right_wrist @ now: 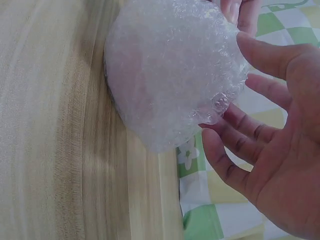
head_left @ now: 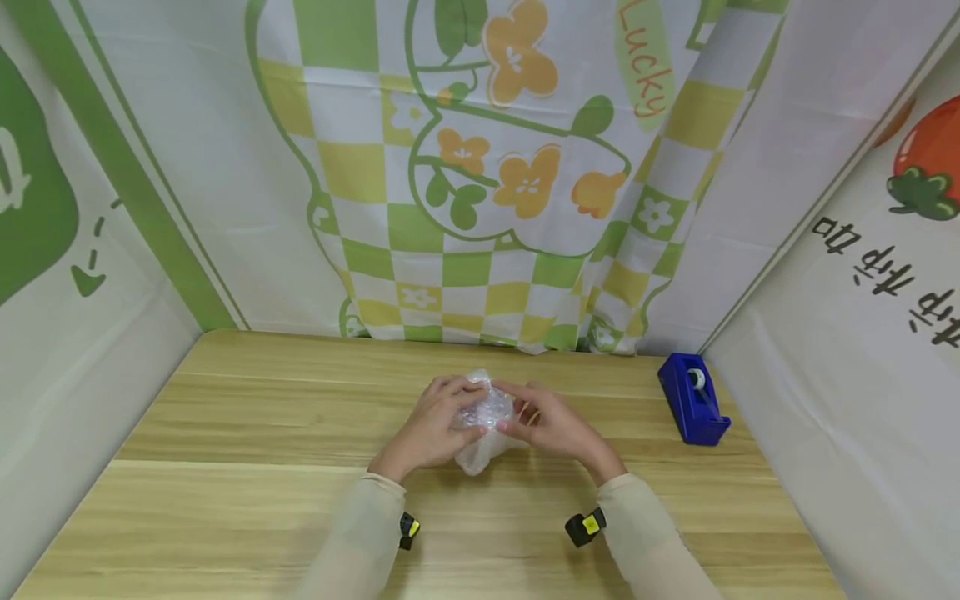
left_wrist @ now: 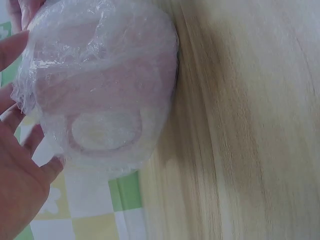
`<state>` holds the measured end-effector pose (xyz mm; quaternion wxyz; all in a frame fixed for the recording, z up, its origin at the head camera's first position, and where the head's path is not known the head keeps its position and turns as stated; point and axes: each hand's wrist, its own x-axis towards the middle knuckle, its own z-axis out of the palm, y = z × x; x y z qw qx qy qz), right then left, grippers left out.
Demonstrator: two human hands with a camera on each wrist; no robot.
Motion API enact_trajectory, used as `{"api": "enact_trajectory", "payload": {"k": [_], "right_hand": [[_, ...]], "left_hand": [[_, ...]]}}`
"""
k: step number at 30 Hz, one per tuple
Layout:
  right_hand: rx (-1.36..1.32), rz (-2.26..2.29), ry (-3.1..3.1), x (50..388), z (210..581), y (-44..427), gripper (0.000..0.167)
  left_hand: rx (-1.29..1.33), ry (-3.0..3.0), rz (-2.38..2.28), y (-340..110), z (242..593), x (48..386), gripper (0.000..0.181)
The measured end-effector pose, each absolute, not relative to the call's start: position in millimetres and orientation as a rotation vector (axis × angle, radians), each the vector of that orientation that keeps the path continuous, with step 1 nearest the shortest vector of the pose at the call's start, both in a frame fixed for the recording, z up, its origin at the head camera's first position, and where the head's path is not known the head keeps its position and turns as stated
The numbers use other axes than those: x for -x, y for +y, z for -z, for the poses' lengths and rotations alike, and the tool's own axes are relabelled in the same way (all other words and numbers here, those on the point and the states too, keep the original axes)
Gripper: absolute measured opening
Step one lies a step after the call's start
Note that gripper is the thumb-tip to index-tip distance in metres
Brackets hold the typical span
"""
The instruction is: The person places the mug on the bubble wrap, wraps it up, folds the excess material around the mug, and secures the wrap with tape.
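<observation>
A pinkish mug (left_wrist: 85, 90), its handle loop (left_wrist: 106, 131) showing through the layers, stands on the table inside clear bubble wrap (head_left: 489, 408). At the top of the bundle, my left hand (head_left: 433, 423) pinches the gathered wrap between thumb and fingers from the left side. My right hand (head_left: 553, 423) holds the wrap's top edge from the right, thumb near the left thumb. In the right wrist view the right hand's fingertips (right_wrist: 212, 137) touch the crumpled upper edge. The mug's rim is hidden under the plastic.
A blue tape dispenser (head_left: 690, 404) with a small roll of tape stands at the table's right rear. The wooden table (head_left: 285, 500) meets a green and yellow checked cloth (head_left: 450, 267) at its back edge. Printed white cloth walls rise on both sides.
</observation>
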<state>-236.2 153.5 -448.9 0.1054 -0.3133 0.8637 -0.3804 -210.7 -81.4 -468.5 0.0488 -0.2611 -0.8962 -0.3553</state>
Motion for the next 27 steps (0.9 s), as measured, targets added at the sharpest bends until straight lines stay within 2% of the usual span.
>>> {"api": "enact_trajectory", "payload": {"k": [7, 12, 19, 27], "right_hand": [[0.925, 1.089, 2.583, 236.5, 449.9, 150.3, 0.054], [0.916, 1.038, 2.643, 235.7, 451.3, 148.2, 0.050], [0.878, 1.003, 2.709, 233.3, 453.6, 146.1, 0.046], [0.908, 0.992, 2.750, 232.9, 456.4, 147.4, 0.054]], "left_hand": [[0.795, -2.717, 1.142, -82.0, 468.5, 210.5, 0.055], [0.681, -2.688, 1.220, -80.4, 469.5, 209.8, 0.052], [0.579, -2.673, 1.276, -83.1, 471.6, 209.5, 0.060], [0.615, -2.671, 1.180, -82.4, 477.3, 210.4, 0.053]]}}
